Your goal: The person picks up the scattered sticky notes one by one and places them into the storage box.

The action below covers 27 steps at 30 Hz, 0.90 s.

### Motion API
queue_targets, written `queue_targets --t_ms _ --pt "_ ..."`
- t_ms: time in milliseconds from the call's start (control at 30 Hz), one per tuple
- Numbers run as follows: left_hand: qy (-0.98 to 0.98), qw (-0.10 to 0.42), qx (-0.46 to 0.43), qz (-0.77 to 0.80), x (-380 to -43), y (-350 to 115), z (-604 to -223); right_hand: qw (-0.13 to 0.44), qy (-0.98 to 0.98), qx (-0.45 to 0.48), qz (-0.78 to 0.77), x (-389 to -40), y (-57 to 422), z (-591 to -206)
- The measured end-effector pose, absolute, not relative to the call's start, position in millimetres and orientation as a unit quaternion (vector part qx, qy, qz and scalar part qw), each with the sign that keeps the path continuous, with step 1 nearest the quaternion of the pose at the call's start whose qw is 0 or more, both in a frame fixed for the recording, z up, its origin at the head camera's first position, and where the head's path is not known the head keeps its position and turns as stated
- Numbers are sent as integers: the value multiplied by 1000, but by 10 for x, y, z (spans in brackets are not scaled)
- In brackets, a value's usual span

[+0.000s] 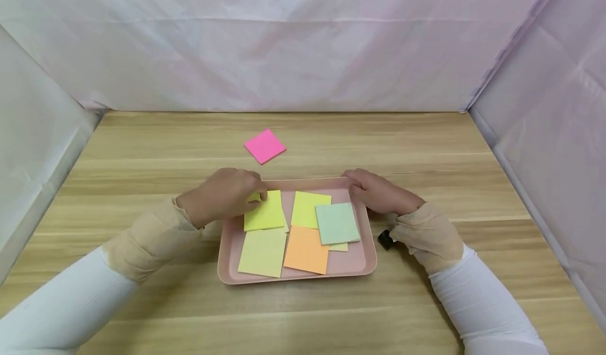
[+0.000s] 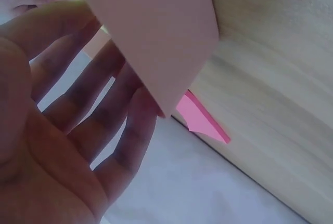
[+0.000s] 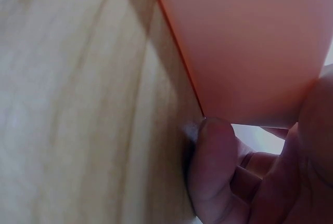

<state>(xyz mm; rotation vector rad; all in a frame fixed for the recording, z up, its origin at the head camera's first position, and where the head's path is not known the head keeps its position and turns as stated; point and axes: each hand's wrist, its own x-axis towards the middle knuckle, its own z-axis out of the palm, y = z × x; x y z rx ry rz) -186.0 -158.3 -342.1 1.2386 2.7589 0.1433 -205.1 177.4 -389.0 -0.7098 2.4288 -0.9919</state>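
A shallow pink tray (image 1: 298,280) lies on the table with several sticky note pads in it. At its back left, my left hand (image 1: 227,194) reaches over the rim; thumb and index finger pinch a bright yellow sticky note pad (image 1: 267,215). In the left wrist view the other fingers (image 2: 125,151) of that hand lie along the tray's outer wall (image 2: 156,31). My right hand (image 1: 381,193) grips the back right corner of the tray, its fingertip (image 3: 210,146) low against the corner. A pale green pad (image 1: 337,223) overlaps a second yellow pad (image 1: 303,210) and an orange pad (image 1: 307,250).
Behind the tray, a bright pink sticky note pad (image 1: 265,146) lies on the wooden table (image 1: 303,318). A pale yellow pad (image 1: 262,255) is at the tray's front left. A small black object (image 1: 385,239) sits by my right wrist. White cloth walls (image 1: 284,44) enclose the back and sides.
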Motion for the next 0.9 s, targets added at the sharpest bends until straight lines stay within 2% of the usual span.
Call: queue_targets --t_ms 300,900 --pt "915 19 393 93 -1940 -1592 -3365 206 883 -245 -344 -2039 1761 -3882" --pt "938 38 317 135 -2549 -1577 -3285 210 879 -246 -350 -1999 1788 -3846"
